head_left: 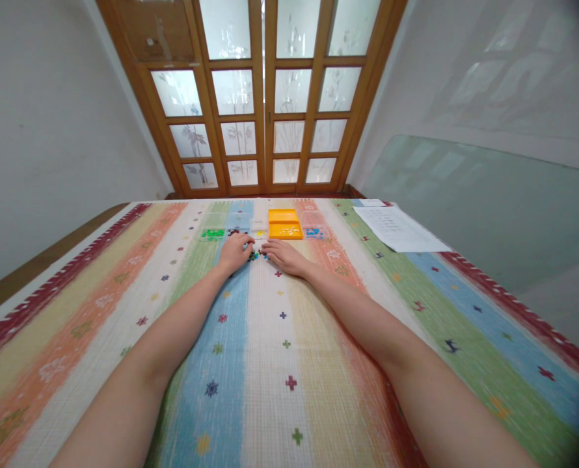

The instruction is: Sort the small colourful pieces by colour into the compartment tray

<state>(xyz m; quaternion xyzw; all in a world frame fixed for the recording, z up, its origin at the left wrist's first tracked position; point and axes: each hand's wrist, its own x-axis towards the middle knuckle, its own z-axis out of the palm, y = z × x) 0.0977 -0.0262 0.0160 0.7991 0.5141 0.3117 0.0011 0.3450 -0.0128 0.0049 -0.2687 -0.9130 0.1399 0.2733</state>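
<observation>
Mixed small coloured pieces (pixel 254 256) lie on the cloth-covered bench (pixel 270 364) between left hand (pixel 235 252) at nine o'clock and right hand (pixel 286 256) at three, finger grip indeterminable, where a careless sweep could scatter them toward the orange case (pixel 282 215) at one o'clock.

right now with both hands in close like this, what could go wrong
The small loose pieces between the left hand and right hand could get brushed and scattered. The open yellow-orange box, just beyond the right hand, might be bumped, spilling its white pieces.
</observation>
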